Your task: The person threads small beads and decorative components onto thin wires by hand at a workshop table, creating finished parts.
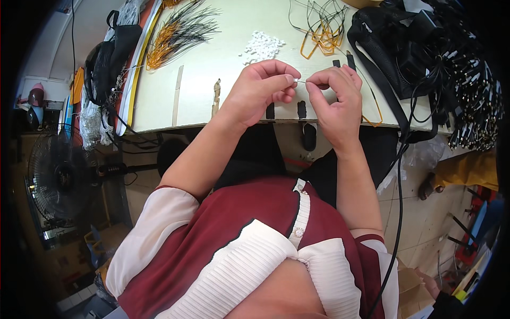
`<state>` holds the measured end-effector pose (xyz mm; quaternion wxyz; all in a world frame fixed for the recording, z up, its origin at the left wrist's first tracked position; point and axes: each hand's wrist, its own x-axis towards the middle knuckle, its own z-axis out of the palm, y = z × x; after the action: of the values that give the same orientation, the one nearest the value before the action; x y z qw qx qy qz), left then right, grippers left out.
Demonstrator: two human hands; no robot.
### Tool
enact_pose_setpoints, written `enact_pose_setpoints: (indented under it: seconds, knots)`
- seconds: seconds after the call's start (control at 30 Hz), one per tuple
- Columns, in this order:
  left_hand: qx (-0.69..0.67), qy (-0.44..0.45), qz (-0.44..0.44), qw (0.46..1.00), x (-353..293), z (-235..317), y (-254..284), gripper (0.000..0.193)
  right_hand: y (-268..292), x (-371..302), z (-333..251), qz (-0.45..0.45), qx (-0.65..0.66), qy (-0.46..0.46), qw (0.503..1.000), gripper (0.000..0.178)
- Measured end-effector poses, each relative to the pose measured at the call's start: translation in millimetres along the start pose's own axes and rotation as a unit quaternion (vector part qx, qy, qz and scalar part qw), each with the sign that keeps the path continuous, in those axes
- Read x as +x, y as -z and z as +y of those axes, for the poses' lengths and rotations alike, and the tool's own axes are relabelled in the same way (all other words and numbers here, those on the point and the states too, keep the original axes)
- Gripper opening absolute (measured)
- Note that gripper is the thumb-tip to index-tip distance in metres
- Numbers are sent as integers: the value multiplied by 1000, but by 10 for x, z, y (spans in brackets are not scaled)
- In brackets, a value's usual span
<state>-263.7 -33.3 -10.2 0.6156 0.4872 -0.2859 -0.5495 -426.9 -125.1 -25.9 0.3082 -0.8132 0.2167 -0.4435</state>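
Observation:
Over the near edge of the pale table, my two hands almost meet at the fingertips. My left hand pinches a small white connector between thumb and forefinger. A thin wire runs from it into the pinched fingers of my right hand. An orange wire loops at the table edge beside my right wrist; whether it is the same wire, I cannot tell. Just beyond my hands lies a heap of small white connectors. Loose orange and black wires lie farther right.
A fanned bundle of orange and black wires lies at the far left. Black mesh fabric and a thick bunch of black cables crowd the right side. A black cable hangs by my right arm. A fan stands left.

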Motion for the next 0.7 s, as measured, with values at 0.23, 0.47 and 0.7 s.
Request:
enact_pose_setpoints:
  seconds: [0.23,0.47,0.7]
  knots:
    - [17,-11,3,1000,12,-44,11,13,2,0,3,-3,-1,5,1000,7]
    - [31,-20,20,999,3,-59,-27,13,-15,-4,5,2,-35,22,999,9]
    - [51,-33,15,998,-12,-57,-8,13,-11,-2,-12,2,-47,26,999,10]
